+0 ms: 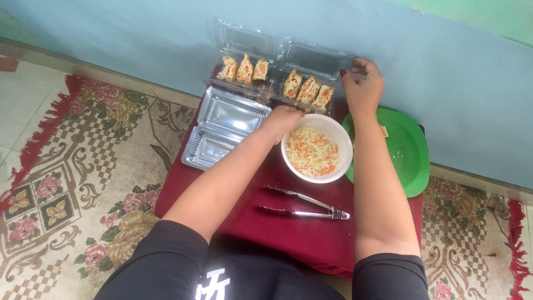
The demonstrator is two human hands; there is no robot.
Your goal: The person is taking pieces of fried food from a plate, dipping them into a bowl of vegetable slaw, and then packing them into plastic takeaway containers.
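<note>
The left hand [283,119] rests at the far rim of the white bowl [317,148], with the fingers curled down together; whether they pinch anything I cannot tell, because the back of the hand hides them. The right hand [362,86] is at the right end of the right filled box [308,89], with the fingers bent and touching the edge of its open lid.

The bowl holds a shredded salad of pale and orange strips, and it stands on a low table with a dark red cloth [288,230]. Behind it, against the blue wall [444,83], two clear plastic boxes stand open. The left filled box [242,71] has three cut rolls in it, and the right one has three rolls also. No salad is seen in either of them. A third clear box, the empty box [225,130], lies open to the left of the bowl, with nothing in it.

So two boxes appear to have their rolls, and one box is not yet filled. Metal tongs [305,204] lie unused in front of the bowl. The green plate [405,150] on the right carries only small scraps.
</note>
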